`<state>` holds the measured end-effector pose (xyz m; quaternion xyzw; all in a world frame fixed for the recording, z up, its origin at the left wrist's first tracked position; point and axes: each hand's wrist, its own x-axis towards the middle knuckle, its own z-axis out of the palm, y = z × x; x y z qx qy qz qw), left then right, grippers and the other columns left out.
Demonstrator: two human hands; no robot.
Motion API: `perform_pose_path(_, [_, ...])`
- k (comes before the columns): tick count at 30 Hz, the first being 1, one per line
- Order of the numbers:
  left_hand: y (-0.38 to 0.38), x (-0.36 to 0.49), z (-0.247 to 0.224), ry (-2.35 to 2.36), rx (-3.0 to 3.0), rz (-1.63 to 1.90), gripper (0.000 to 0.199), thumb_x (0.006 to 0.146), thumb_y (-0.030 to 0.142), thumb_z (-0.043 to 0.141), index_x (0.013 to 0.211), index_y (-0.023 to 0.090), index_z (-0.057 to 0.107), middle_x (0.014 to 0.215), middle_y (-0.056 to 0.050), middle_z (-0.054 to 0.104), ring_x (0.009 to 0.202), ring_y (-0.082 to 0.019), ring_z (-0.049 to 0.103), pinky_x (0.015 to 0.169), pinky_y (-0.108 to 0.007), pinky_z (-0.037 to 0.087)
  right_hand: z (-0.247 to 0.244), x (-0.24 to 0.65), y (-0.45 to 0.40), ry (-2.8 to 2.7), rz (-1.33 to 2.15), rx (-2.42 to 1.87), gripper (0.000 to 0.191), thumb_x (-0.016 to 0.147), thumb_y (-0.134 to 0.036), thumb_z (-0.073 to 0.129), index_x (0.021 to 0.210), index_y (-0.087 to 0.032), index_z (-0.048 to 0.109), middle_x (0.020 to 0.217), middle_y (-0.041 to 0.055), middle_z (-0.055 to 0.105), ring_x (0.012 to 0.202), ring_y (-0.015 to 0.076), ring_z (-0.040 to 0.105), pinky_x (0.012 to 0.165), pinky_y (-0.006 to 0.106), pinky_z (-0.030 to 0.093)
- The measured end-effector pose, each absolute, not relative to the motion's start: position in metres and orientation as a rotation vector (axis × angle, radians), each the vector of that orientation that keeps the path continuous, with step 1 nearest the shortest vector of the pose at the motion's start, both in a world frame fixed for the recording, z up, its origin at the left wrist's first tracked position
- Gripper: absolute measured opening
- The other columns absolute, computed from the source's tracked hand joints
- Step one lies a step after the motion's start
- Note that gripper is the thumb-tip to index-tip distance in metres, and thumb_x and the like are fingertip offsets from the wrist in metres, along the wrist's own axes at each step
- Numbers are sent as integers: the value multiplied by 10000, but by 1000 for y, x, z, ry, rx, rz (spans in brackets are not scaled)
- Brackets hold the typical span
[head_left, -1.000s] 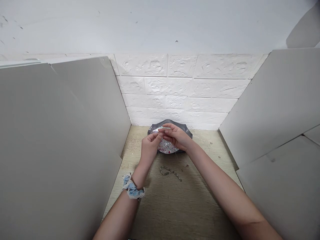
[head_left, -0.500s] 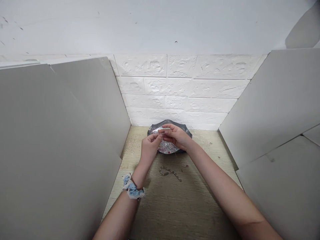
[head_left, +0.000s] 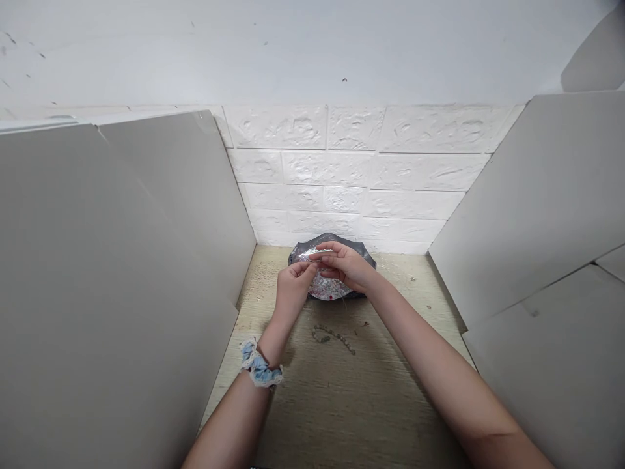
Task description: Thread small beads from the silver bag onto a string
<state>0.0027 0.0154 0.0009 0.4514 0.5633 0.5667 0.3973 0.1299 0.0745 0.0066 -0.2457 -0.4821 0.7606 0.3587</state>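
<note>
A dark bag [head_left: 368,255] with many small shiny beads [head_left: 328,289] stands against the wall at the back of the wooden surface. Over its front, my left hand [head_left: 295,281] is pinched closed, and what it holds is too small to name. Close beside it, my right hand [head_left: 344,264] has thumb and index finger pressed together, with its other fingers loosely curved; anything between the fingertips cannot be made out. A strand of small beads [head_left: 336,337] lies curved on the surface below the hands.
Grey panels rise at the left [head_left: 146,260] and right [head_left: 527,215]. A white brick-patterned wall [head_left: 351,169] closes the back. Tiny loose bits [head_left: 365,324] lie on the wooden surface [head_left: 351,404]. A blue and white scrunchie [head_left: 262,366] circles my left wrist.
</note>
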Motion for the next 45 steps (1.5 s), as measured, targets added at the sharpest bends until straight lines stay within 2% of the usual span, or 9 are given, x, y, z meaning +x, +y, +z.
perform_pose_path(10, [15,2,1,1432,1143,1419,284,648,372,587,676,92,628,469,45,401,430,-40,278,410,-184,211,7,132,75,-1316,1935,-650,313,662,-230,656,937,-190,512,955,49,621,798,112,594,637,201,502])
perform_pose_path(25, [15,3,2,1446,1139,1426,287,643,376,580,674,96,634,471,41,416,445,-48,298,425,-188,227,6,132,75,-1277,1957,-614,315,670,-226,653,944,-188,502,940,42,620,762,105,604,587,181,513])
perform_pose_path(35, [15,2,3,1434,1137,1434,290,628,379,597,675,96,639,477,40,423,444,-48,293,421,-188,224,6,132,75,-1344,1925,-632,336,663,-237,656,961,-198,504,966,53,615,808,120,599,613,200,513])
perform_pose_path(41, [15,2,3,1441,1153,1407,278,644,375,581,670,103,631,458,55,364,428,-40,255,419,-187,208,7,133,75,-1427,1874,-651,324,686,-220,630,983,-210,503,948,39,621,825,115,594,670,214,505])
perform_pose_path(45, [15,2,2,1440,1141,1391,274,645,374,583,664,104,624,433,59,354,408,-37,249,410,-189,197,8,133,75,-1479,1828,-650,422,686,-226,630,1072,-231,459,943,33,622,826,126,594,707,253,504])
